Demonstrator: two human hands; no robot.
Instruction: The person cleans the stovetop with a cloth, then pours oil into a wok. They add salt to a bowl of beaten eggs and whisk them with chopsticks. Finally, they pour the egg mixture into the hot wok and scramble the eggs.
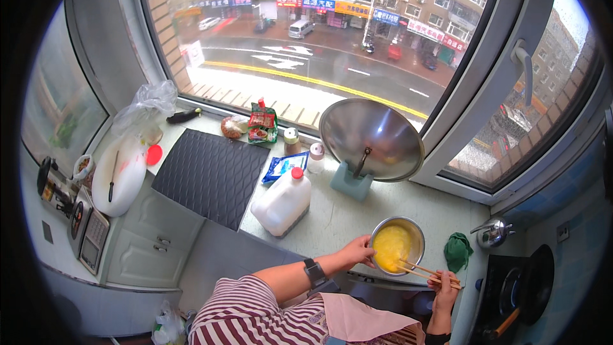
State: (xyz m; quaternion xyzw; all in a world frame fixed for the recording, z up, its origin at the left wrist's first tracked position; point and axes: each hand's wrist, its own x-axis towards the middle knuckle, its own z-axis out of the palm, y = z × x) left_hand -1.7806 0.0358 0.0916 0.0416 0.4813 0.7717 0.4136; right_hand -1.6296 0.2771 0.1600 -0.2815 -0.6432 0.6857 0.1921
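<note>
My left hand [360, 252] grips the rim and side of a stainless steel bowl [421, 244], which stands at the counter's front edge. Beaten egg [392, 244], yellow and frothy, lies in the bowl. With my right hand [444, 287] I hold a pair of wooden chopsticks [424, 270]; their tips dip into the egg. A crumpled green cloth [458, 251] lies on the counter to the right of the bowl. Left of the bowl stands a large white plastic jug [282, 203] with a red cap.
Behind the bowl, a large metal lid [373, 139] leans in a teal stand [352, 182]. A steel kettle [494, 233] and a black pan [539, 282] on the stove are at right. At left are a black ridged mat [210, 172], a white cutting board [119, 177] and a kitchen scale [91, 235].
</note>
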